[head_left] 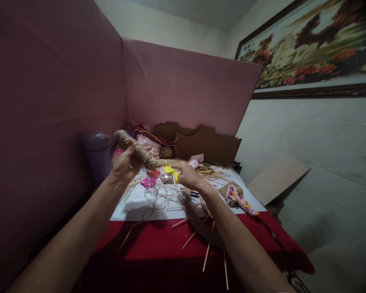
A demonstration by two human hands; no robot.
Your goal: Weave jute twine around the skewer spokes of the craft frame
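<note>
My left hand (128, 162) is wrapped round a long bundle of jute twine (144, 155), raised above the left side of the table. Loose strands of twine (154, 203) loop over the white tabletop below it. My right hand (187, 176) is to the right of the bundle, apart from it, with the index finger reaching left and the other fingers curled; whether a strand is pinched there is too small to see. Partly hidden under my right forearm lies a piece with thin sticks (208, 252) spreading over the front edge, with twine-wrapped parts (186, 193).
Dark-handled pliers (194, 195) lie mid-table. A flower-patterned glue gun (239, 200) with a black cord is at right. Yellow (168, 169) and magenta packets (149, 182), a twine ball (166, 152) and cut cardboard (207, 144) sit farther back. A purple flask (97, 156) stands left.
</note>
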